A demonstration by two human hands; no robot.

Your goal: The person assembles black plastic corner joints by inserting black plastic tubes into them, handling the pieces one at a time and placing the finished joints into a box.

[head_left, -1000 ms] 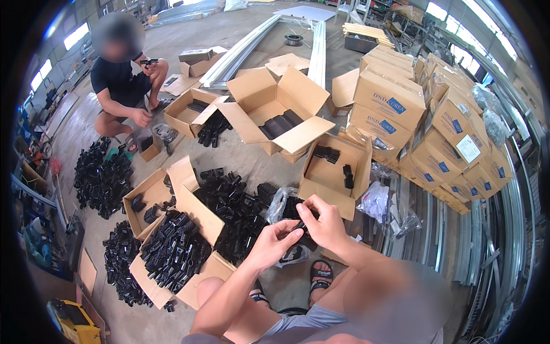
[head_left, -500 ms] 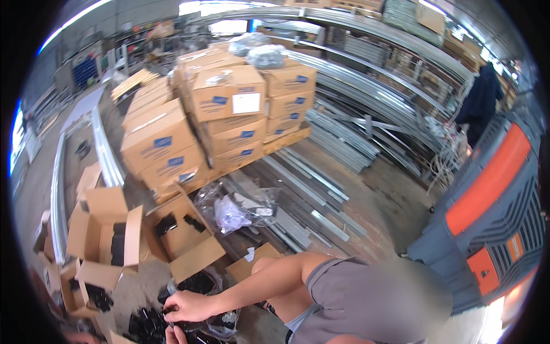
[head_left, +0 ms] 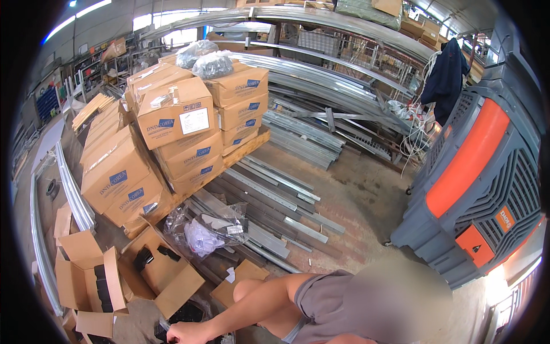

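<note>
Right hand near black parts, blue-printed cartons, white label

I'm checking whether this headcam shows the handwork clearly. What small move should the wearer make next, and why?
Probably look down and a little left: the right hand is cut off by the bottom edge, the left hand is out of view, and the stacked boxes take up much of the picture instead.
</note>
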